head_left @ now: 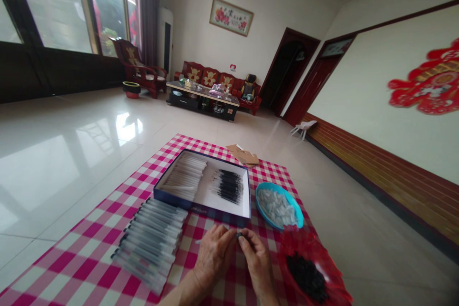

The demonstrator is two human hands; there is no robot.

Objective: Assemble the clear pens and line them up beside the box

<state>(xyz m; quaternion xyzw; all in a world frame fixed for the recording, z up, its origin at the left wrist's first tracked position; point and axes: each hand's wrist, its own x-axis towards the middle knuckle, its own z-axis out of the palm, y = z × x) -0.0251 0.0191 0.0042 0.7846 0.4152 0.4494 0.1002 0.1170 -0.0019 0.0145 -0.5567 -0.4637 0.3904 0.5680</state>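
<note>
My left hand (214,251) is closed around a slim pale tube, likely a clear pen barrel (198,242), whose end pokes out on the left; most of it is hidden by the fingers. Pinched in the fingertips of my right hand (256,253) is a small black pen plug (239,234), meeting the left fingertips. To the left lies a row of clear pens (152,241) with dark ends. Just beyond my hands, a shallow box (202,211) holds clear pen barrels (184,174) on its left and black-tipped pen refills (229,185) on its right.
Right of the box, a blue bowl (260,206) contains translucent pen caps (278,205). A red plastic bag (332,265) with small black pieces (308,277) sits nearer. Cardboard (244,155) lies at the checkered tablecloth's (86,234) far edge. A coffee table (202,93) stands across the room.
</note>
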